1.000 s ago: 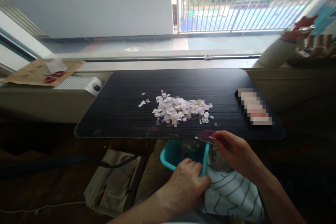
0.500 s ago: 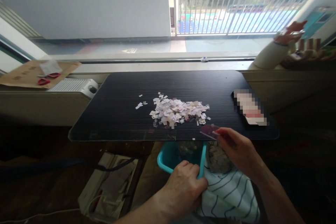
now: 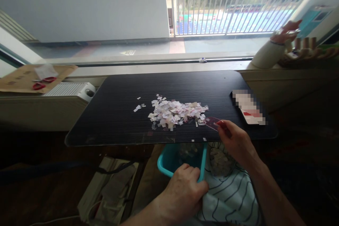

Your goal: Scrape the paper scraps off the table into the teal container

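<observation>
My left hand (image 3: 186, 185) is closed around the near rim of a turquoise plastic bin (image 3: 164, 169), held just below the table's front edge; some crumpled clear stuff lies inside it. In my right hand (image 3: 235, 139) a thin, see-through pinkish-purple plastic sheet with a curved edge (image 3: 212, 123) is pinched between thumb and fingers. Its tip touches the right end of a heap of small cut paper pieces (image 3: 176, 113) on the black table (image 3: 119, 113). Stray pieces lie left of the heap and along the front edge.
A phone (image 3: 249, 107) with a blurred screen lies at the table's right. Red-handled scissors (image 3: 43, 83) rest on brown paper (image 3: 16, 79) at the left. A clear bag of scraps (image 3: 219, 162) sits beside the bin. A white vase (image 3: 267, 53) stands on the windowsill.
My right hand has moved the plastic sheet up toward the heap, and its tip now meets the pieces. A scrap has appeared near the front edge. My left hand keeps its hold.
</observation>
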`<action>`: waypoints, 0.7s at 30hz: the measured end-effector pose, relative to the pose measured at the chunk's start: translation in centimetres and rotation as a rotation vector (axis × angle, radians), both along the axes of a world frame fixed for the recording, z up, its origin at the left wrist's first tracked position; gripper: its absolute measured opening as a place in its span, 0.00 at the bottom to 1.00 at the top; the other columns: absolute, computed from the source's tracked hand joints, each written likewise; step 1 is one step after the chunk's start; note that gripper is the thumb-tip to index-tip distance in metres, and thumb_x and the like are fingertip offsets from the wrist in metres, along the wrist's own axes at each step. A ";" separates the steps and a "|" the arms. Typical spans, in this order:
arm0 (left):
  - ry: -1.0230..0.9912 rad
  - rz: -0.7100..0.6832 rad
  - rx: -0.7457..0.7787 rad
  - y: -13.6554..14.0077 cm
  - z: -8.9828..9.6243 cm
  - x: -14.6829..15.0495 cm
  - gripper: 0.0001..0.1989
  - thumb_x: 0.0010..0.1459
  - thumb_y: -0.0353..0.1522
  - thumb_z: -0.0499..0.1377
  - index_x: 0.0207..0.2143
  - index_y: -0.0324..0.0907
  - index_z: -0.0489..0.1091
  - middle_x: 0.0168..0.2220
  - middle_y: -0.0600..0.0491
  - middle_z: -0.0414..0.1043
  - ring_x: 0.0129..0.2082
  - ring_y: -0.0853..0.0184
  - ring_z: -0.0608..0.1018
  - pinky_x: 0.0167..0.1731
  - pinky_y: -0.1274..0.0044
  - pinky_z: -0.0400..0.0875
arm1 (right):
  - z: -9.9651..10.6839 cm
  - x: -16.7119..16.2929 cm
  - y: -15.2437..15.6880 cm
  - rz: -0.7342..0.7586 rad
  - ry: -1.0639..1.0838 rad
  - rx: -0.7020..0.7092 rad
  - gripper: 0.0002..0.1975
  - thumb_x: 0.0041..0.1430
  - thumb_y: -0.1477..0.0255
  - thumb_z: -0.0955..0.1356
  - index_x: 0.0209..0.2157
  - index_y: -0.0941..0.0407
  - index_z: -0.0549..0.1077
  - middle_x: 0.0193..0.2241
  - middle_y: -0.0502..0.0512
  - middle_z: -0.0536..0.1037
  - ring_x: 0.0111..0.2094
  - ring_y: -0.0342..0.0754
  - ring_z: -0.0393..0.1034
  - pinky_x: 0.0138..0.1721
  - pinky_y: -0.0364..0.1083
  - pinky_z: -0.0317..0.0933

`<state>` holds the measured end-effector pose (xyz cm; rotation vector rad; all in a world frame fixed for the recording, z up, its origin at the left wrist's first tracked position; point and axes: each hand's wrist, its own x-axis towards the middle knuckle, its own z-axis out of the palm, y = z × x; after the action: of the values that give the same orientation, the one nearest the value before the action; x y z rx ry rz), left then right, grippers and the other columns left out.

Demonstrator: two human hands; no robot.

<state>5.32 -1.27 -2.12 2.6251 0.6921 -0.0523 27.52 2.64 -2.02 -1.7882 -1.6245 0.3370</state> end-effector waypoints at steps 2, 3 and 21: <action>-0.008 0.003 0.000 0.0 -0.1 -0.1 0.04 0.54 0.32 0.61 0.30 0.42 0.68 0.30 0.51 0.65 0.31 0.61 0.69 0.33 0.71 0.63 | 0.2 0.5 0.2 -0.041 -0.015 -0.013 0.11 0.62 0.67 0.63 0.40 0.56 0.73 0.34 0.56 0.79 0.31 0.50 0.74 0.35 0.47 0.67; -0.008 0.002 -0.001 0.0 -0.1 -0.2 0.04 0.54 0.32 0.61 0.30 0.42 0.68 0.30 0.51 0.65 0.31 0.61 0.68 0.33 0.71 0.63 | 0.2 0.6 0.2 -0.048 -0.014 -0.011 0.11 0.62 0.66 0.63 0.40 0.56 0.73 0.33 0.56 0.79 0.31 0.50 0.74 0.35 0.47 0.66; -0.023 0.011 0.011 0.2 -0.3 -0.2 0.06 0.53 0.34 0.62 0.31 0.43 0.68 0.30 0.51 0.66 0.31 0.61 0.68 0.32 0.71 0.63 | 0.6 -1.1 0.5 0.103 0.087 -0.077 0.07 0.61 0.70 0.64 0.39 0.55 0.73 0.32 0.52 0.79 0.29 0.47 0.73 0.33 0.44 0.66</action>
<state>5.10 -1.06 -2.46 2.6282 0.7013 -0.0154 26.44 3.16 -1.40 -1.7240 -1.6655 0.5242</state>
